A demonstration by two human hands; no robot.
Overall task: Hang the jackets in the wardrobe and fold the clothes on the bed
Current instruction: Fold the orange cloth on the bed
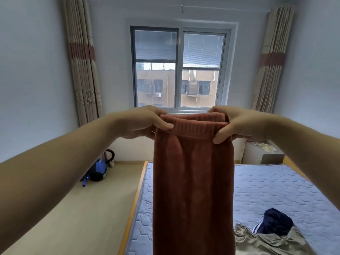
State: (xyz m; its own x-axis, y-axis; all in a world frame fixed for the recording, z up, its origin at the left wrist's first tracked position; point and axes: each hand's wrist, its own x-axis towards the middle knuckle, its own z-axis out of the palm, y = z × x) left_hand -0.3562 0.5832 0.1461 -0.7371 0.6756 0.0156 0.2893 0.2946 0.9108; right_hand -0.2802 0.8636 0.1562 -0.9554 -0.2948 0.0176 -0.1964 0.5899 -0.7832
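I hold a rust-brown pair of fleece trousers (193,181) up in front of me by the ribbed waistband. My left hand (145,122) pinches the waistband's left end and my right hand (239,124) pinches its right end. The cloth hangs straight down over the near edge of the bed (266,184), and its lower end runs out of the frame. On the blue quilted mattress at the lower right lie a dark navy garment (276,221) and a crumpled olive-grey garment (266,242). No wardrobe is in view.
A window (180,67) with curtains on both sides is straight ahead. A blue and black bag (99,170) sits on the floor by the left curtain. A small cabinet (263,153) stands at the far right corner beyond the bed.
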